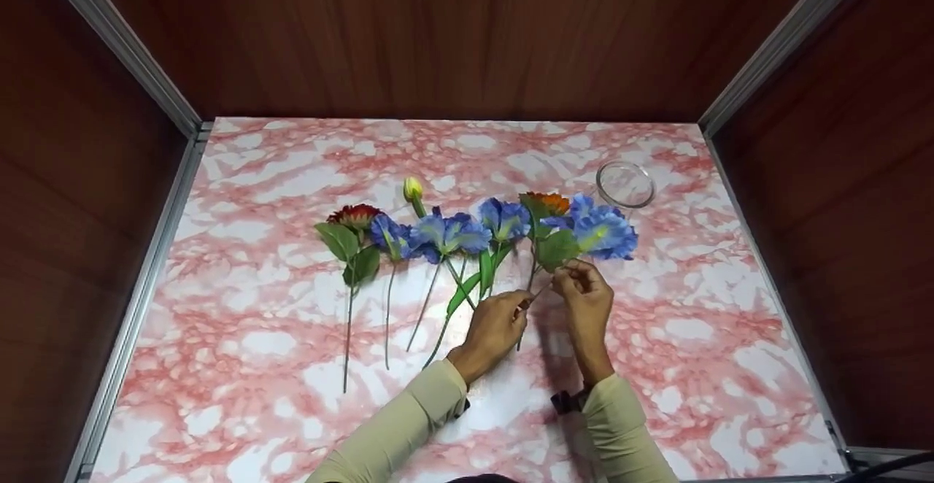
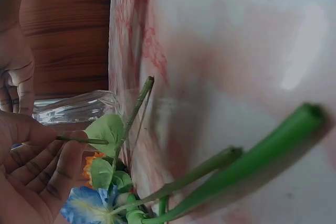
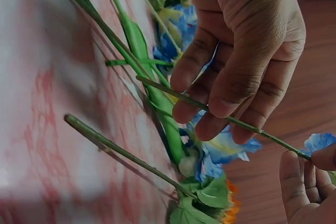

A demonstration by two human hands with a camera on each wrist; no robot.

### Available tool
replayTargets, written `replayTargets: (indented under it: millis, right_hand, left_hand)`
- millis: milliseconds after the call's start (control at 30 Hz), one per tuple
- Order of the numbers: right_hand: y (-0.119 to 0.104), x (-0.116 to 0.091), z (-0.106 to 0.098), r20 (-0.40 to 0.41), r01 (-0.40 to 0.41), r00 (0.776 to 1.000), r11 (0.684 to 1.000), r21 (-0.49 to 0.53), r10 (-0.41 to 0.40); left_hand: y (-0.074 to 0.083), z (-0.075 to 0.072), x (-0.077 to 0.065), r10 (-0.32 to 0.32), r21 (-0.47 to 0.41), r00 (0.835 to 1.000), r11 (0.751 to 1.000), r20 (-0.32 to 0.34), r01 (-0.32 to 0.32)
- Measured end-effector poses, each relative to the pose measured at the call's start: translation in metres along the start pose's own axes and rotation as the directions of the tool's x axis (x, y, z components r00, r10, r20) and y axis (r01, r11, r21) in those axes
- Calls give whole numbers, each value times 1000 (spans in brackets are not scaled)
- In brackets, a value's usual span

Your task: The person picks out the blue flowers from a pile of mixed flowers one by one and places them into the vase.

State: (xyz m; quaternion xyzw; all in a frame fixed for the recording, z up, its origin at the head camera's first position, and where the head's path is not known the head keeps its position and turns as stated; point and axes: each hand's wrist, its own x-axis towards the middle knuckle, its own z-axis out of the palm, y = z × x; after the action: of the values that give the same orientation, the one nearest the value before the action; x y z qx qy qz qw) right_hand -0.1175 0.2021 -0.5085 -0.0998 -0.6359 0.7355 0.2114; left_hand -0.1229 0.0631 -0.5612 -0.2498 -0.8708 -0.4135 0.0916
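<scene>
In the head view, my left hand [image 1: 492, 331] pinches the lower end of a thin green flower stem [image 3: 168, 88] between thumb and fingers. Farther up the same stem, my right hand [image 1: 586, 299] pinches it just below a large blue flower [image 1: 604, 233]. The stem is raised above the table, its cut end jutting past the left fingers [image 2: 65, 158] in the left wrist view. Right beside the hands lies an orange flower [image 1: 549, 202] with broad green leaves [image 1: 556, 249], its stem running down under the left hand.
To the left lie several more blue flowers [image 1: 449, 233], a yellow-green tulip bud [image 1: 412, 190] and a red flower [image 1: 355, 217], stems toward me. A clear glass vase [image 1: 649, 195] stands behind at the right. Wooden panels [image 1: 438, 38] enclose the marbled table [image 1: 255, 424].
</scene>
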Motion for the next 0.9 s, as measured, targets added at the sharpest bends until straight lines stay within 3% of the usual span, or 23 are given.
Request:
replayTargets:
  millis: [200,433,633,900]
  right_hand:
    - [-18,4,-1,-18,38,999,999,-23,-39]
    - [-6,19,-13,-56,85,995,996,-15,-86]
    - [-8,26,-18,-81,120,990,992,27,-117]
    - [-24,36,-27,-127,159,980,986,54,-151]
  left_hand:
    - [4,1,7,26,17,1000,1000,-9,-25]
    - [6,2,11,18,43,1000,999,10,-18]
    - [5,3,15,-18,56,999,998,41,16]
    - [6,9,23,30,39,1000,999,-4,-30]
